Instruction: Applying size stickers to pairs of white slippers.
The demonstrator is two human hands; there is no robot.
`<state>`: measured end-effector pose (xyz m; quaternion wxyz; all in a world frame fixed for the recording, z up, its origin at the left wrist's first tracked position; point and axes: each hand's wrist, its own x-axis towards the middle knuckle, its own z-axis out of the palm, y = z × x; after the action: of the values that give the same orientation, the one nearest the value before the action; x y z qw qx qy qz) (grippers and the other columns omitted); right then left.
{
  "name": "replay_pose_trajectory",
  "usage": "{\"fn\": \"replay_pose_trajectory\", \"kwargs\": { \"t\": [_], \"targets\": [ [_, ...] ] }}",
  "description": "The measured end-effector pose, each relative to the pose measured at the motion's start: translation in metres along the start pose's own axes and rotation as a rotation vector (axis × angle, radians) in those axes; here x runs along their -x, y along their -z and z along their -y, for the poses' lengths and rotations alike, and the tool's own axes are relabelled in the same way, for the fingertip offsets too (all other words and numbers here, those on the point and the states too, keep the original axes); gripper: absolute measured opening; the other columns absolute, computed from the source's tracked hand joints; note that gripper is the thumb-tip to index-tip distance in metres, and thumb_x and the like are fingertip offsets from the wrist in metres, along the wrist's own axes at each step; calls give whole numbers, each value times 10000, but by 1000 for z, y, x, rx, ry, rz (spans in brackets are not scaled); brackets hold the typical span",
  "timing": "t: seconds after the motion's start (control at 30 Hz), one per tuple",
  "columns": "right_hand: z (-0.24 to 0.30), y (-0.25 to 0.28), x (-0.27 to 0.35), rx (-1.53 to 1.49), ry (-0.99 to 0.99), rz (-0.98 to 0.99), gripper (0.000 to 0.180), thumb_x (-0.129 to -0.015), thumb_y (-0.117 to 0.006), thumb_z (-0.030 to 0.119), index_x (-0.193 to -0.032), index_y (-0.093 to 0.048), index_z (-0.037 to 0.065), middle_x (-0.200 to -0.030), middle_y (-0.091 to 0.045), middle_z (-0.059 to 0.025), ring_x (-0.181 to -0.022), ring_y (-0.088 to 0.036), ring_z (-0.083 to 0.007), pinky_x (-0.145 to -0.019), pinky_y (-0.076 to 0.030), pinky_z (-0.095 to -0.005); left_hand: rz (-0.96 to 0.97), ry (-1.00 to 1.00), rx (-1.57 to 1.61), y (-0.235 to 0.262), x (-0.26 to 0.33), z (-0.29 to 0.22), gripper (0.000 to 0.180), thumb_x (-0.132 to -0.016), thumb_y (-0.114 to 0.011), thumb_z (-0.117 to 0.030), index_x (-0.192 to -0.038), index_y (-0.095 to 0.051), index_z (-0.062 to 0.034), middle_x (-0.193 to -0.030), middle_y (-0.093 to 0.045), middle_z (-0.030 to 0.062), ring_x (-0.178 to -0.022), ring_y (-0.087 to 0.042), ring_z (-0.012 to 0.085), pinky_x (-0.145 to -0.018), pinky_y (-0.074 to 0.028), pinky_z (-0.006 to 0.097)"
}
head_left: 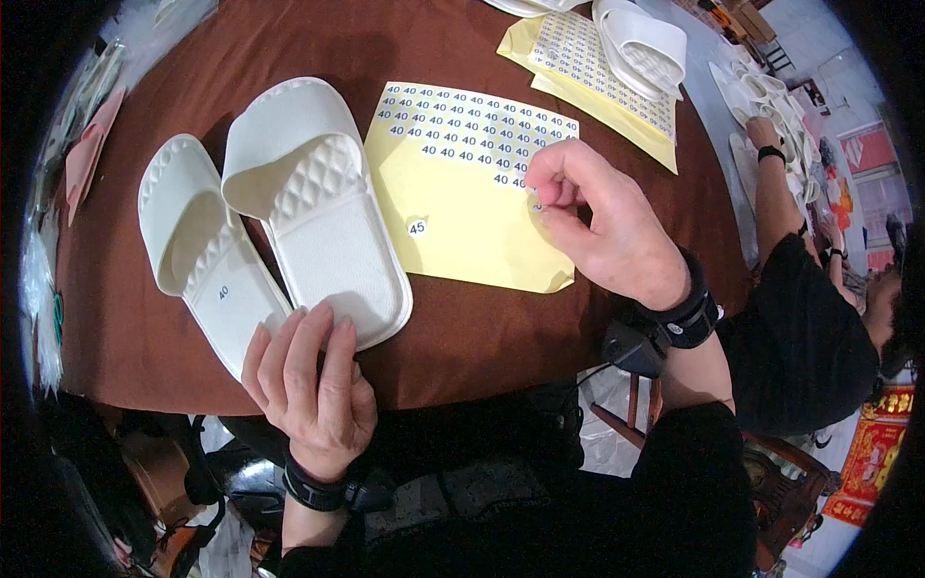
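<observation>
A pair of white slide slippers with quilted insoles lies on the brown cloth: the left slipper (236,289) has a small printed mark on its footbed, and the right slipper (337,250) shows a plain one. My left hand (313,385) rests its outstretched fingers on the heel ends, and its thumb hangs at the edge. Beside the slippers is a yellow sheet (462,241) with rows of small round number stickers along its upper part and one separate sticker (416,228) lower down. Over its right side, my right hand (607,217) has thumb and forefinger curled together; whether a sticker is between them is hidden.
Further back lie more yellow sticker sheets (617,111) with a white slipper (646,48) on top. Pink slippers (92,159) and clear plastic bags (43,279) line the left edge. At right, another person's arm (776,188) reaches toward piled white slippers (790,116).
</observation>
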<state>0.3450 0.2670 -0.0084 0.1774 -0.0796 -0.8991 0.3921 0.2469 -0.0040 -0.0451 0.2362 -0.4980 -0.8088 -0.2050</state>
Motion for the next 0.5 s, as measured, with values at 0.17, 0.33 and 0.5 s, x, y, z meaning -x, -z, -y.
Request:
{"fn": "replay_pose_trajectory", "kwargs": {
  "t": [0.17, 0.33, 0.5],
  "targets": [
    [1, 3, 2, -43, -47, -9, 189, -772, -518, -63, -935, -492, 31, -798, -497, -61, -709, -502, -138, -644, -440, -248, 8, 4, 12, 0, 0, 0, 301, -879, -460, -206, -1084, -625, -58, -1142, -589, 119, -1068, -541, 284, -984, -343, 475],
    [-5, 6, 2, -170, -51, -99, 220, -740, -494, -80, -934, -490, 24, -813, -487, -30, -722, -477, -98, -656, -428, -228, 7, 0, 9, 1, 0, 1, 300, -871, -472, -203, -1084, -625, -58, -1148, -586, 111, -1078, -536, 274, -986, -343, 472],
    [-5, 8, -1, -272, -39, -162, 266, -724, -442, -116, -949, -480, 21, -836, -483, -4, -776, -467, -82, -717, -406, -209, -16, -6, 7, 2, -1, 1, 298, -816, -515, -158, -1073, -627, -56, -1149, -583, 106, -1075, -536, 269, -988, -344, 461]
  ]
}}
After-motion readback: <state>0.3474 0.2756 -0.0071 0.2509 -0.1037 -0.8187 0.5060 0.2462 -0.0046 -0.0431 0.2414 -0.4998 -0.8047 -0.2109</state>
